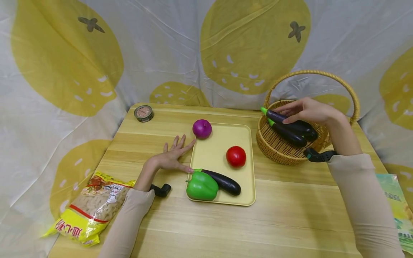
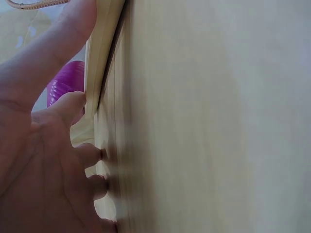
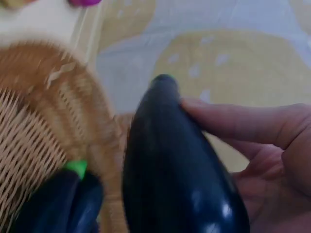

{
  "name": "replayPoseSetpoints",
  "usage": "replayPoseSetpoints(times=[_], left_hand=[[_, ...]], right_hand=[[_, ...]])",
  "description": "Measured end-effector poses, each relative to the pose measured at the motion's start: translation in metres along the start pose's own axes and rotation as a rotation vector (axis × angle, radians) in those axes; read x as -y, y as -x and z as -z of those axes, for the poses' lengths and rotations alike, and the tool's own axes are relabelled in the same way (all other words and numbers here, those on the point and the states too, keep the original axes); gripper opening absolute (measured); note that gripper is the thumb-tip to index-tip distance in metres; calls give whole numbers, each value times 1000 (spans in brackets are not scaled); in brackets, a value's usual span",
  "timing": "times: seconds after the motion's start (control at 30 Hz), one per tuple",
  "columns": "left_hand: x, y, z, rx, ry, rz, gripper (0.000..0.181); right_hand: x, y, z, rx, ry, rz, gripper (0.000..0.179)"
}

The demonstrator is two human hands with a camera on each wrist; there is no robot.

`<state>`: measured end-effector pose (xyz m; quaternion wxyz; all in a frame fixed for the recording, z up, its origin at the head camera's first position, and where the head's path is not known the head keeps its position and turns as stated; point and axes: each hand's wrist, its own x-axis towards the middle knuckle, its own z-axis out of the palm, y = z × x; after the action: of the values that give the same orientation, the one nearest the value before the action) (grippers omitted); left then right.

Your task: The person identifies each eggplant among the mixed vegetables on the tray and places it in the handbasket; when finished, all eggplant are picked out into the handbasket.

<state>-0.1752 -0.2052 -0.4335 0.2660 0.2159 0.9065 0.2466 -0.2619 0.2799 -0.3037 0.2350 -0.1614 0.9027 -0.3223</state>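
My right hand pinches a dark eggplant with a green stem end between thumb and fingers, over the wicker basket. Below it in the basket lies more eggplant; the right wrist view shows two dark bodies side by side there. My left hand is spread at the left rim of the yellow tray, thumb and index fingertip at its edge, other fingertips on the table. On the tray are a purple onion, a tomato, a green bell pepper and another eggplant.
A bag of pasta lies at the table's left edge, beside my left forearm. A small round tin stands at the back left. The basket's tall handle arches up behind my right hand. A green packet lies at the far right.
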Motion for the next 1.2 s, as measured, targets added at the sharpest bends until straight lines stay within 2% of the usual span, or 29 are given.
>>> replayPoseSetpoints(times=[0.17,0.4,0.9,1.2], left_hand=[[0,0,1,2,9,-2,114],[1,-1,0,-4,5,-13,113],[1,0,0,-10,0,-12,114],[2,1,0,-6,1,-8,113]], right_hand=[[-23,-10,-8,5,15,-75,52],[-34,-23,-26,5,-19,-106,52],[-34,-32,-33,-17,64,-137,51],[-25,-42,-35,23,168,-74,43]])
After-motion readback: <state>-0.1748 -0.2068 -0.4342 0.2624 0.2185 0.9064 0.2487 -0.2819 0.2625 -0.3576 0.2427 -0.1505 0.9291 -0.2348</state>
